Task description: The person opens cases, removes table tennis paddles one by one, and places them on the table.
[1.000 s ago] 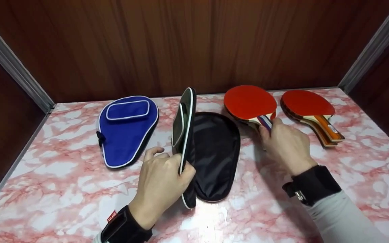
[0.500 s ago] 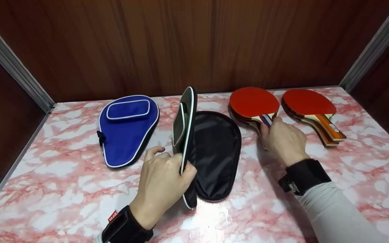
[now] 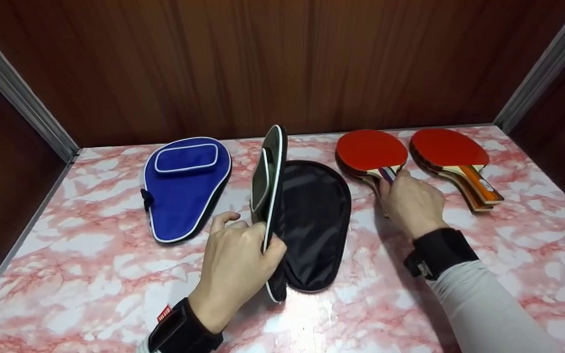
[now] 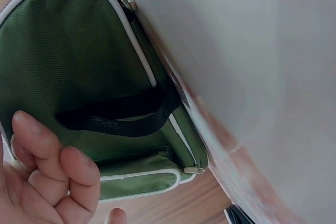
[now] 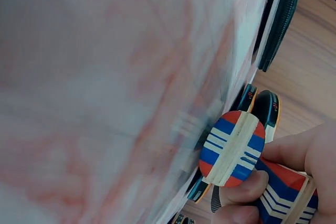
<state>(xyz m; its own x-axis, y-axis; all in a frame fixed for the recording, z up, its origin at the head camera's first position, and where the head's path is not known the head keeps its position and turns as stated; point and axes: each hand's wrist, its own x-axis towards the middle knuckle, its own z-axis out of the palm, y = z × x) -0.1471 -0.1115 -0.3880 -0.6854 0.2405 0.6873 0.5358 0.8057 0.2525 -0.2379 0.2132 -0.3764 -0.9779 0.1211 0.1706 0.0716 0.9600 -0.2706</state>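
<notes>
My left hand (image 3: 238, 262) grips the lower edge of the raised flap (image 3: 273, 196) of an olive-green table tennis bat case with white piping. The flap stands almost upright, and the case's black inside (image 3: 314, 225) lies flat beside it. In the left wrist view, the green outer face (image 4: 79, 51) shows a black strap (image 4: 126, 121) and a zipped pocket, with curled fingers in front. My right hand (image 3: 415, 203) holds the striped handle (image 5: 289, 195) of a red table tennis bat (image 3: 372, 149). A second bat lies under it, its striped handle end (image 5: 232, 149) nearer the table.
A blue bat case (image 3: 179, 196) with white piping lies flat on the left. Two more stacked bats (image 3: 449, 147) with orange handles lie at the right. Brown wooden panels (image 3: 282, 63) close off the back and sides of the marbled table (image 3: 91, 274).
My right hand has shifted slightly, and the top red bat has moved a little right and toward me. The left hand keeps the flap raised, nearly still.
</notes>
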